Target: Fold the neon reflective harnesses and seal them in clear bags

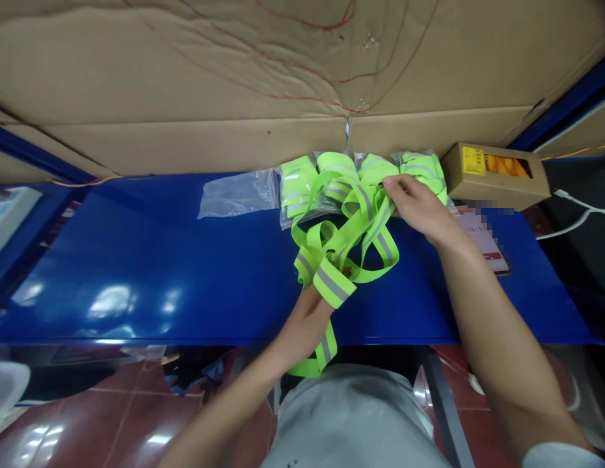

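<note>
A loose tangle of neon-green reflective strap (336, 288) with a grey stripe lies between my hands over the blue table. My left hand (309, 322) is closed on it near the table's front edge, the strap looped over and partly hiding the fingers. Farther back, my right hand (414, 203) pinches a part of the strap between thumb and fingertips. One length hangs below my left wrist, past the table edge. Behind the tangle, several clear bags of folded green straps (296, 185) stand in a row against the cardboard.
An empty clear plastic bag (239, 194) lies left of the packed ones. At the back right sits a cardboard box (500, 175) with a window showing orange contents. A phone-like screen (485, 242) lies under my right forearm. Cardboard (209, 146) walls the back of the blue table (185, 273).
</note>
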The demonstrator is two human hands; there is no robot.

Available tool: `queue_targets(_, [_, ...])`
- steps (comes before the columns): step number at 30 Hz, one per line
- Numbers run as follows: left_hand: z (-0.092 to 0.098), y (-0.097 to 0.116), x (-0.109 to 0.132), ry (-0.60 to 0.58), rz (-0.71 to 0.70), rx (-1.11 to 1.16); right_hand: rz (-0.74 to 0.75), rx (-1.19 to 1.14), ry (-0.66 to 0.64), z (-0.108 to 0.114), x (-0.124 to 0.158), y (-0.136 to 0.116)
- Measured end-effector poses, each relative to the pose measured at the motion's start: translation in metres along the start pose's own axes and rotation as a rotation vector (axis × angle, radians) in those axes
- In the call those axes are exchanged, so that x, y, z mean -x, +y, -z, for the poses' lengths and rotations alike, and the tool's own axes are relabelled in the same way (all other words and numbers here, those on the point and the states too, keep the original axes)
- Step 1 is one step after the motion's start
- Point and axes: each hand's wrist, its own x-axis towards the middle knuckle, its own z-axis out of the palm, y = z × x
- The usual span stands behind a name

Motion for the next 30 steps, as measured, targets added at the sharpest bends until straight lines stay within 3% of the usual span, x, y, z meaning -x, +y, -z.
queue_targets(2, [-0.003,0.001,0.001,0.007,-0.108,-0.044,0.16,0.203,0.189,0.005,0.017,-0.005])
queue_targets(4, [-0.005,0.002,0.001,0.02,-0.197,-0.109,0.291,0.27,0.245,0.011,0.047,-0.018])
queue_targets(6, [-0.006,0.0,0.001,0.033,-0.247,-0.173,0.332,0.201,0.153,0.013,0.088,-0.032])
queue_targets(9, [-0.009,-0.002,0.002,0.087,-0.236,-0.325,0.312,0.119,-0.144,0.005,0.145,-0.043])
queue_targets(11, [-0.014,-0.002,0.005,0.138,-0.194,-0.49,0.276,0.125,-0.201,-0.006,0.168,-0.039])
queue_targets(14, [-0.023,-0.002,0.01,0.162,-0.176,-0.694,0.138,0.049,-0.115,-0.019,0.177,-0.025])
queue_targets(19, [-0.035,-0.009,0.013,0.204,-0.19,-0.764,-0.141,-0.157,0.048,-0.021,0.163,-0.014])
queue_targets(24, [-0.035,-0.017,0.012,0.256,-0.195,-0.706,-0.191,-0.136,0.047,-0.018,0.162,-0.011])
queue_targets(28, [-0.033,-0.014,0.014,0.194,-0.194,-0.567,-0.22,-0.16,0.086,-0.015,0.177,-0.005])
queue_targets(30, [-0.033,-0.012,0.015,0.185,-0.191,-0.524,-0.28,-0.206,0.038,-0.014,0.188,-0.005])
